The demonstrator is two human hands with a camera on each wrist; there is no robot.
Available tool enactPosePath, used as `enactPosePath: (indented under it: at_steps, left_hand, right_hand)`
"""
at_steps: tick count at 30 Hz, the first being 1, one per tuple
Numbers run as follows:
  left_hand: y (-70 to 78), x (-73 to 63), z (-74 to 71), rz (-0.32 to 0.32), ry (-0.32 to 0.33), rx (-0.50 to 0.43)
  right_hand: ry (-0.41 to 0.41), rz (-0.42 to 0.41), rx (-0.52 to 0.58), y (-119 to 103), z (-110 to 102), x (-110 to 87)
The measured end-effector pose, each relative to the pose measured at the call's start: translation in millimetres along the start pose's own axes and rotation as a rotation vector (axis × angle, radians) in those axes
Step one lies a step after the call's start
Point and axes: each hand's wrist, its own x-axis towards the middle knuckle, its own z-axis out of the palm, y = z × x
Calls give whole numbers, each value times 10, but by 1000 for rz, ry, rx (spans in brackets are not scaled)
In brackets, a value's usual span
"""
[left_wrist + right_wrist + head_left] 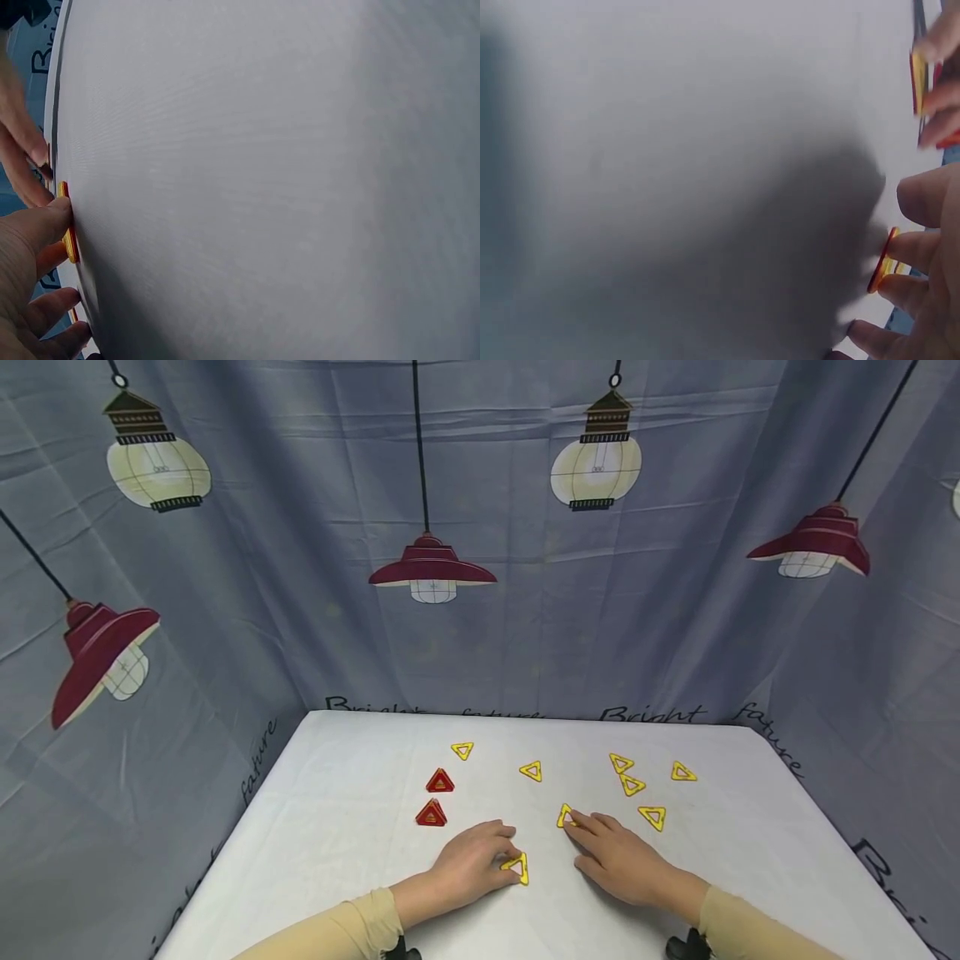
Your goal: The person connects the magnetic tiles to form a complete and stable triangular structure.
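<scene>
In the head view my left hand (474, 864) pinches a yellow triangular frame (524, 868) between thumb and fingers, low over the white table. The left wrist view shows this piece edge-on, yellow with a reddish side, the thumb (52, 217) against it. To the right, my right hand (622, 862) touches another yellow triangular frame (561, 817) with its extended fingertips. Its thumb stands apart from that piece. In the right wrist view two fingers rest against the piece (881, 271). Two red triangular pieces (431, 814) lie left of the hands, one behind the other.
More yellow triangular frames lie on the white table (352, 793): one far left (462, 745), one near the middle (539, 772), and several on the right, including two touching (622, 757) and one near the right hand (652, 810). A curtain printed with lamps (480, 643) surrounds the table.
</scene>
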Motion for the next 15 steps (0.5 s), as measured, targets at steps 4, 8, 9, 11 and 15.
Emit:
enactPosePath:
  at_steps: [4, 8, 9, 11, 15]
  left_hand:
    - [0, 8, -1, 2, -7, -15]
    - [-3, 13, 5, -4, -11, -29]
    - [-4, 12, 8, -6, -11, -28]
    - [-5, 9, 8, -6, -6, -27]
    - [-8, 5, 3, -6, 2, -26]
  right_hand:
    - [-40, -64, -4, -30, 25, -158]
    - [-83, -89, -14, -82, 38, -286]
    - [-91, -91, -12, -99, 39, -314]
    - [-105, -100, -12, -125, 44, -366]
    - [-119, -140, -12, -157, 54, -447]
